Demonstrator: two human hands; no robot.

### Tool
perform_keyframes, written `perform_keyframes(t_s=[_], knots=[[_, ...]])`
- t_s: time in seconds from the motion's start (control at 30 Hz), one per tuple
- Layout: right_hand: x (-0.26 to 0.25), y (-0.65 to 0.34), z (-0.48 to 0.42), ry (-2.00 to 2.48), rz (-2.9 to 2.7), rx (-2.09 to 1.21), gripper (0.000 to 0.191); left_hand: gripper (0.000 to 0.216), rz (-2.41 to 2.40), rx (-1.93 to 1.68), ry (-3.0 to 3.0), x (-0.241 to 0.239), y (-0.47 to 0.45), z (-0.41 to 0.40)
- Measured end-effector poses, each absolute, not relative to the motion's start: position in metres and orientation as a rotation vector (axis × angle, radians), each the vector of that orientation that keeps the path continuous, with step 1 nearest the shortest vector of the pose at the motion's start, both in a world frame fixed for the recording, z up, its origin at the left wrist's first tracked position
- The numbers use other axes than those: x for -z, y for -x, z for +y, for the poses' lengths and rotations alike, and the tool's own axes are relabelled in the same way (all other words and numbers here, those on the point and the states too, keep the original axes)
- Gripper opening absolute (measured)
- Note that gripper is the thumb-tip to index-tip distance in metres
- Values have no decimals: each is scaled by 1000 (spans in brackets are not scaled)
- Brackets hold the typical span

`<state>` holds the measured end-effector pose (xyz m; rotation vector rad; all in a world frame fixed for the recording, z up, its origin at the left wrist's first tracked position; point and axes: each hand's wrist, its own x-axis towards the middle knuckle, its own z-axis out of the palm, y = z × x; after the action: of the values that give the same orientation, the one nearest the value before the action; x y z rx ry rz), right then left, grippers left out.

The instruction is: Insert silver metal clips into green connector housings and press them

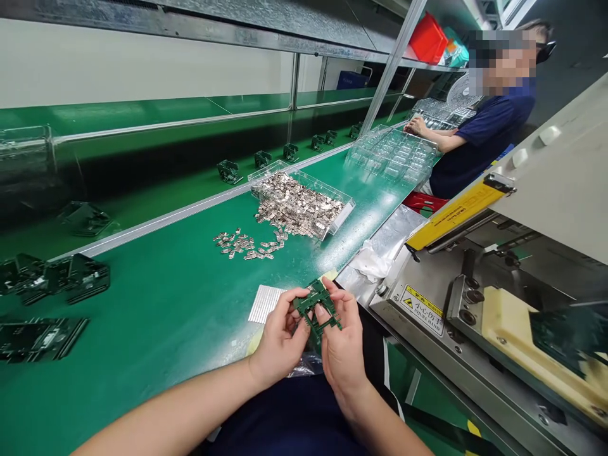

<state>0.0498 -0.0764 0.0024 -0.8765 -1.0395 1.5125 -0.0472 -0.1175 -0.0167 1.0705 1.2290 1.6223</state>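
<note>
Between my two hands, close to the table's front edge, is a green circuit board (pixel 317 303) with cut-out openings. My left hand (pixel 284 332) pinches its left side, thumb and fingers closed on it. On the other side my right hand (pixel 342 329) grips the board, its thumb lying over one opening. Just behind my left hand lies a white ribbed sheet (pixel 266 304). Farther back, loose small metal pieces (pixel 249 244) are scattered on the green table (pixel 190 329). More of them are heaped in and around a clear plastic tray (pixel 341 218).
Several dark green boards (pixel 88 275) stand at the left; more sit along the conveyor (pixel 156 171). On the right is a metal press machine (pixel 427 310) with a hand-injury warning label. A co-worker in a dark shirt (pixel 494 126) sits beyond, by clear trays (pixel 394 152).
</note>
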Motion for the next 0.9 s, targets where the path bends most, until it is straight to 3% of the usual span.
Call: perform_keyframes(t_s=[0.27, 0.33, 0.43, 0.57, 0.73, 0.83, 0.9], knots=[[-12, -82, -63, 750, -1024, -1760, 32, 28, 1180, -1476, -1203, -2, 42, -111], [-14, -105, -59, 717, -1215, -1678, 45, 29, 1196, -1389, -1243, -9, 39, -107], [-25, -150, -57, 716, -1601, -1431, 74, 32, 1207, -1194, -1438, -21, 30, -97], [-51, -221, -71, 811, -1842, -1057, 69, 40, 953, -932, -1739, -49, 0, -73], [-61, -310, -102, 1141, -1238, -535, 67, 71, 627, -909, -1807, -91, -80, -15], [-62, -350, -108, 1154, -797, -164, 69, 77, 662, -1081, -1950, -101, -144, 24], [-65, -364, -106, 1148, -716, -106, 65, 79, 698, -1090, -1997, -102, -180, 44]])
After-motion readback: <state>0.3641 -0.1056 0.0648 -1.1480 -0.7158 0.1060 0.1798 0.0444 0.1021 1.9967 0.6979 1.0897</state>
